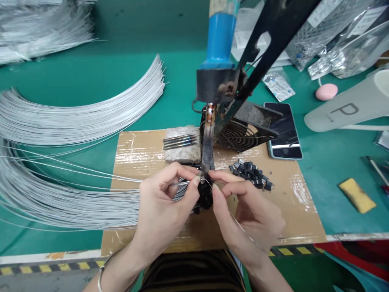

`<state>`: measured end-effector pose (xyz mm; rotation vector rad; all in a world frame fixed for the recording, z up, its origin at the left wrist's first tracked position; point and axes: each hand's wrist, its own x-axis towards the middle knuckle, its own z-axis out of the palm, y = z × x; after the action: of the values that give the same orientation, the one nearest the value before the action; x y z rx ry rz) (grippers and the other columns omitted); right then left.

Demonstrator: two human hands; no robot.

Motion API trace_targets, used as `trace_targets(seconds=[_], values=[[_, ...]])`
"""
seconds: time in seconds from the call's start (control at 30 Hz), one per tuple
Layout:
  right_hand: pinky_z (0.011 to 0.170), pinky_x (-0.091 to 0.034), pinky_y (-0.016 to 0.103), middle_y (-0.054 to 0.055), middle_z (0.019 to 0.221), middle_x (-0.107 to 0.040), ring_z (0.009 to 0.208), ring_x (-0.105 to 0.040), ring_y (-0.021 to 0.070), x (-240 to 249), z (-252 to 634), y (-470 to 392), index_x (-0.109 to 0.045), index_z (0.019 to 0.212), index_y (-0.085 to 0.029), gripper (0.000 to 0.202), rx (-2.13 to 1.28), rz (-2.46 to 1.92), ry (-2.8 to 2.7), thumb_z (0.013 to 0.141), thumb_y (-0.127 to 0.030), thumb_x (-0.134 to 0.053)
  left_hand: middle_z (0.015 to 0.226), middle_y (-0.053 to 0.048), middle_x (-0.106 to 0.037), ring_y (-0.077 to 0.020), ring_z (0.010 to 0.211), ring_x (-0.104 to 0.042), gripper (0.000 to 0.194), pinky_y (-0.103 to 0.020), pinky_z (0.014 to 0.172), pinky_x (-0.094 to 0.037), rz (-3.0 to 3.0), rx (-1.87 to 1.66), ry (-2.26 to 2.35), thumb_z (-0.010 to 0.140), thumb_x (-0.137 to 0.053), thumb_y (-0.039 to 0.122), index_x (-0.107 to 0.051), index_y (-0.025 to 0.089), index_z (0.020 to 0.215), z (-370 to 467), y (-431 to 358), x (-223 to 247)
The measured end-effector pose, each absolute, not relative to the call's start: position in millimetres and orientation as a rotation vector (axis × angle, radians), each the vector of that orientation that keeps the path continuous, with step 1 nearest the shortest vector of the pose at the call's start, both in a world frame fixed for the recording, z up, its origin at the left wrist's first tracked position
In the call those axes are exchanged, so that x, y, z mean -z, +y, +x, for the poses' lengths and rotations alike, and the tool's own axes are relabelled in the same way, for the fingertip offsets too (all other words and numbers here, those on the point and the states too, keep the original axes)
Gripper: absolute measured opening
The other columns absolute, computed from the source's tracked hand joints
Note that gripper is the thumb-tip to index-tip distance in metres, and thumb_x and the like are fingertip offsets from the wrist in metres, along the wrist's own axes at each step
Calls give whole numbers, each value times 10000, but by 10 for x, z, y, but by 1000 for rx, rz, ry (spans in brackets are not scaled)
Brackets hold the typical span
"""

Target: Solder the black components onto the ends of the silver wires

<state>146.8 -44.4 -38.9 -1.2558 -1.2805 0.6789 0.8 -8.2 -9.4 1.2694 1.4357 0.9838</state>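
Note:
A blue-handled soldering iron (pixel 219 42) is clamped tip-down above the cardboard (pixel 130 162). At its tip, my left hand (pixel 170 202) pinches the end of a thin white wire beside a small part too small to tell. My right hand (pixel 246 207) pinches a thin silvery strand that reaches the tip and trails down over the palm. Beneath both hands, black connectors (pixel 206 196) sit on the ends of a bundle of white wires (pixel 91 209). Loose black connectors (pixel 252 173) lie in a pile to the right.
Another white wire bundle (pixel 88 119) curves at the left. Behind the iron are a pale block (pixel 182 154) with metal rods, a black fan (pixel 243 132) and the iron's black arm (pixel 273 44). A phone (pixel 283 129), tumbler (pixel 352 105) and yellow sponge (pixel 357 195) are at the right.

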Motion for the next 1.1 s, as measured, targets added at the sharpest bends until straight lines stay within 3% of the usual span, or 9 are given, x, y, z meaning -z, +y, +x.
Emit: trace_targets(seconds=[1.1], values=[[845,-654,271,50,1032,-829,964,-828,195,390,1448,-433,-689,919,-193,268,-550,-1259,-1332,831,51,-754,852,29,-780,-84,788,-710,134,-127,704,-542,1313,-1029,1395,893,-733,110,-741,215,811,13,-81,66]])
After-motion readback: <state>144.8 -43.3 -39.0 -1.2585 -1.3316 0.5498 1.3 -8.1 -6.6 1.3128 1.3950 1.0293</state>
